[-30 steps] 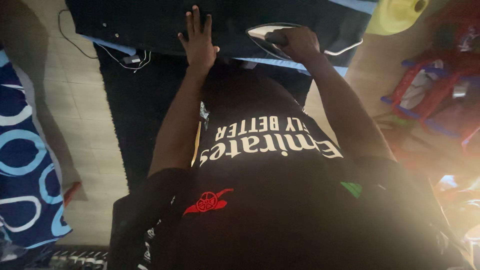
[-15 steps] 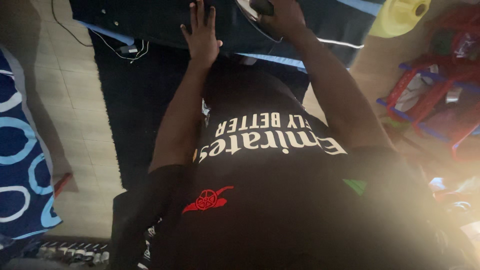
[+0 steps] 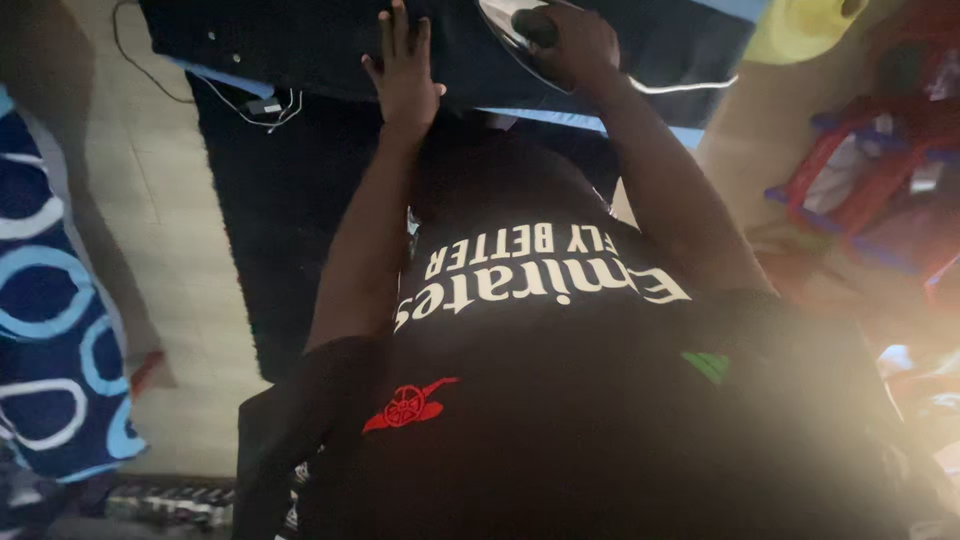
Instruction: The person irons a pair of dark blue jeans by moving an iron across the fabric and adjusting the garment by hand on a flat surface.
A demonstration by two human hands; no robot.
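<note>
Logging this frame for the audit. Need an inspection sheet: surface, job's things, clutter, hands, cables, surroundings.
Surface: dark cloth-covered board with light blue edge, over a black rug on a pale tiled floor.
Job's things: clothes iron on a dark garment, partly cut off at the top edge.
Clutter: yellow plastic item, red wire rack with cloths.
Hands: left hand flat on the garment; right hand gripping the iron's handle.
Cables: thin white cords below the board; white cord by the right wrist.
Surroundings: blue ring-patterned fabric at left.
</note>
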